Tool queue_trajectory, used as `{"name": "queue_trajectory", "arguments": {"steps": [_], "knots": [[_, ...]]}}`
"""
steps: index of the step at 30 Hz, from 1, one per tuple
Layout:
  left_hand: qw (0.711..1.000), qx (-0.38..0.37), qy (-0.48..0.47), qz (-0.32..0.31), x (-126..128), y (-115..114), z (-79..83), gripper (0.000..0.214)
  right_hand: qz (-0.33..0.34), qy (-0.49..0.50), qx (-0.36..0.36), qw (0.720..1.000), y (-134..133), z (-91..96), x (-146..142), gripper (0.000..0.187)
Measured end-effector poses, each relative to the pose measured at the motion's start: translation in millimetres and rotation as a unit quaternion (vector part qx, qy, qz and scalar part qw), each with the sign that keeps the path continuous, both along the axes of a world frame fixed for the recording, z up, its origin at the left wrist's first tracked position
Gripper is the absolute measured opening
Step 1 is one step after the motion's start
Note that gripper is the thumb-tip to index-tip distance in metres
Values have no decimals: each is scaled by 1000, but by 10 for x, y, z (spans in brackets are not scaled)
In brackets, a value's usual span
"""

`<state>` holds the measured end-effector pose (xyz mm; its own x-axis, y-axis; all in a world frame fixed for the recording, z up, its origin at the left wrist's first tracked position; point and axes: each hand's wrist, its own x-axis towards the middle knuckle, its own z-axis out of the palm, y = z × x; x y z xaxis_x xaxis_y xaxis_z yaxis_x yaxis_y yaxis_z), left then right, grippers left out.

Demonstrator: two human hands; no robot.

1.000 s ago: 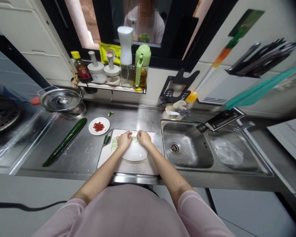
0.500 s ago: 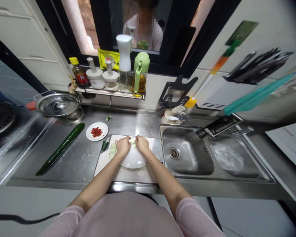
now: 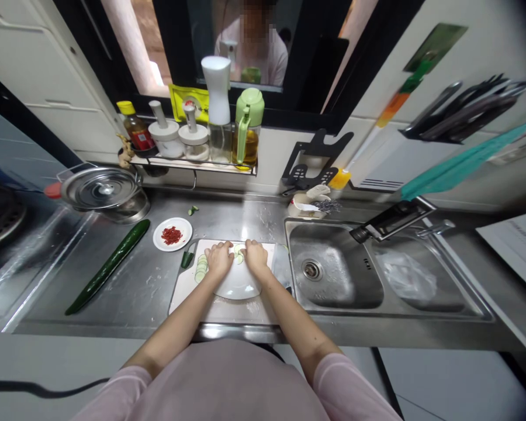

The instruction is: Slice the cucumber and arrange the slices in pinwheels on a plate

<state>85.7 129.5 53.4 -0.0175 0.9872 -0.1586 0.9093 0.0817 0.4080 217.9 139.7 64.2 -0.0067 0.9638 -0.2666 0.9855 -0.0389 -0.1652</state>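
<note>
A white plate point(image 3: 236, 286) lies on the pale cutting board point(image 3: 188, 307) in front of me. Pale green cucumber slices point(image 3: 239, 255) sit toward its far side, between my hands. My left hand point(image 3: 220, 259) is over the plate's left part, fingers curled and closed; what its fingertips pinch, if anything, is hidden. On the right, my right hand point(image 3: 256, 257) bends its fingers inward, thumb and fingers closed at a cucumber slice. More overlapping slices point(image 3: 200, 268) rest on the board beside my left hand. A dark green cucumber end point(image 3: 186, 259) lies at the board's left edge.
A whole cucumber point(image 3: 109, 266) and a small plate of chopped red chili point(image 3: 172, 235) are to the left. A lidded steel pot point(image 3: 105, 193) stands behind them. Right of the board are a knife blade point(image 3: 283, 266) and the sink point(image 3: 333, 266). Bottles line a shelf point(image 3: 201, 164).
My right hand has shifted slightly, and the slices between my hands lie a little differently. The whole view has tilted a bit. Nothing else has visibly moved.
</note>
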Motion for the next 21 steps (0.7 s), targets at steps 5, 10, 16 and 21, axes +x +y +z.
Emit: {"name": "queue_trajectory", "arguments": {"steps": [5,10,16,21], "knots": [[1000,3,-3,12,6,5,-30,25,-51,7,17,999,-79,0,79,27],[1000,7,-8,2,58,8,-62,23,-82,21,7,996,-134,-6,102,27],[1000,3,-4,0,74,20,-86,22,-96,39,-11,995,-135,13,114,27],[1000,4,-9,3,79,34,-84,22,-100,49,-16,994,-135,45,120,26]]}}
